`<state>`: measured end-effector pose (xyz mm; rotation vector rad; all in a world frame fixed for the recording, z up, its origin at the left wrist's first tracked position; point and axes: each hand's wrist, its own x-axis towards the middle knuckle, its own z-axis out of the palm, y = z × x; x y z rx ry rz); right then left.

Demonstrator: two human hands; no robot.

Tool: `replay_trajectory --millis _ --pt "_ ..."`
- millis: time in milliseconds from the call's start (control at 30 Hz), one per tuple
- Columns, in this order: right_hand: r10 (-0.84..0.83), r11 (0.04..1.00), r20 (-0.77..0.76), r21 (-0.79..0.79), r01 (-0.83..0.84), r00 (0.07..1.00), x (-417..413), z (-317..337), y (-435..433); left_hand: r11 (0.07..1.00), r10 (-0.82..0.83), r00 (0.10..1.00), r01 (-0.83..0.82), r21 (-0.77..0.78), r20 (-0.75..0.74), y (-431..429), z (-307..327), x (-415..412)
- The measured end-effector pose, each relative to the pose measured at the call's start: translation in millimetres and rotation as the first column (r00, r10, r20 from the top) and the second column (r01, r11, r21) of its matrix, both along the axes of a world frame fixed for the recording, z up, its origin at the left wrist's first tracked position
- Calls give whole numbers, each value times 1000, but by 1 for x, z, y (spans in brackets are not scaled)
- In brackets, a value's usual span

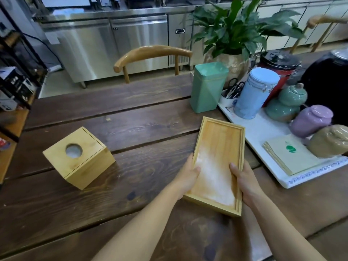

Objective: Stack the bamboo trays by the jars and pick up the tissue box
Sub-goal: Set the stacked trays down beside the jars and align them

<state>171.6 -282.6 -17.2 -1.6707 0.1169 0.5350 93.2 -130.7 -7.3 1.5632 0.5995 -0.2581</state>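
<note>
A: Starting at the left, what's on my feed?

B: I see the tissue box (79,157), bamboo, with a round hole in its top, sitting alone on the dark plank tabletop (131,129). No writing on it that I can read.

A: And the hands?

B: The left hand (186,178) clasps the left long edge of the bamboo tray (218,157), thumb over the rim and inside. The right hand (244,182) clasps the right edge the same way. Both are closed on the tray, near its close end. I can't tell whether a second tray lies beneath it; the close edge shows doubled lines.

A: Where is the tray against the jars?

B: Just left of the white tray (263,129) that carries them, behind the tray's far end stands a green tin (207,87). On the white one I see a pale blue clip-top jar (254,95), a green gourd jar (288,102), a purple jar (310,121) and a tan jar (331,142).

A: Any labels?

B: A stack of napkins (290,155) bears a green logo, too small to read. The white tray's near edge has blue lettering, illegible.
</note>
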Motion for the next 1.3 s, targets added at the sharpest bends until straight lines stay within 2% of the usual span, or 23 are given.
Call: replay_trajectory --millis 200,333,600,767,933,1133,1300 --pt "83 995 93 -62 -78 992 2 4 -1 997 80 997 -80 17 22 -7 -3 -2" --pt "166 979 98 -134 -152 981 18 3 -4 992 128 992 -128 8 7 -13 -8 2" --pt "276 953 69 -147 -264 959 60 10 -13 958 286 957 -284 -51 45 -44 -13 22" --pt "335 906 163 -327 -269 928 86 16 -20 934 357 933 -355 -49 45 -66 -24 44" --pt "437 760 197 -602 -243 878 102 23 -28 914 404 914 -401 -65 31 -87 -26 60" --pt "507 681 234 -699 -220 829 103 17 -56 892 446 895 -443 -88 8 -104 -21 79" --pt "429 790 221 -561 -246 876 111 7 -70 873 485 874 -480 -83 39 -103 -29 90"
